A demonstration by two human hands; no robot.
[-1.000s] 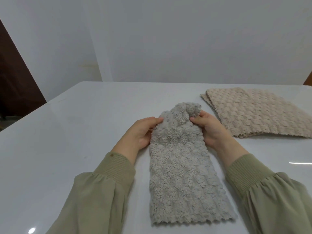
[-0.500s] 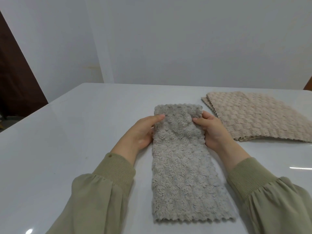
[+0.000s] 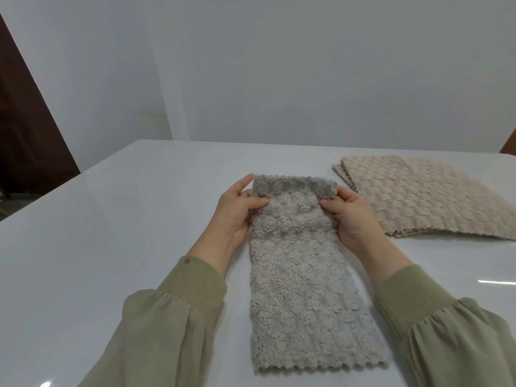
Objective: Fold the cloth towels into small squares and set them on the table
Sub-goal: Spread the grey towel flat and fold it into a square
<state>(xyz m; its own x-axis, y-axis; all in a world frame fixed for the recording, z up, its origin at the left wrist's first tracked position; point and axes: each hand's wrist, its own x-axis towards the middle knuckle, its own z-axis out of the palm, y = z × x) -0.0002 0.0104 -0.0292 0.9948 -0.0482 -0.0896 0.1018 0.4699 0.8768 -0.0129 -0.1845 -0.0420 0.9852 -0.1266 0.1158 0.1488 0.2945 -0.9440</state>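
Right now a fuzzy grey towel (image 3: 301, 277) lies in a long strip on the white table (image 3: 117, 219). The left hand (image 3: 237, 216) pinches its far left corner, and the right hand (image 3: 351, 219) pinches the far right corner. Beige towels (image 3: 427, 196) sit stacked flat, near the right hand.

A plain pale grey wall (image 3: 321, 65) fills the upper half of the view, behind the far edge of the glossy white surface (image 3: 97, 219). A vertical ridge (image 3: 167, 79) runs down the wall left of centre, with a faint yellowish mark (image 3: 152, 114) just beside it. At the far left stands a dark brown panel (image 3: 25, 121), its edge slanting. A small brown corner (image 3: 509, 145) shows at the right edge; what it belongs to cannot be told.
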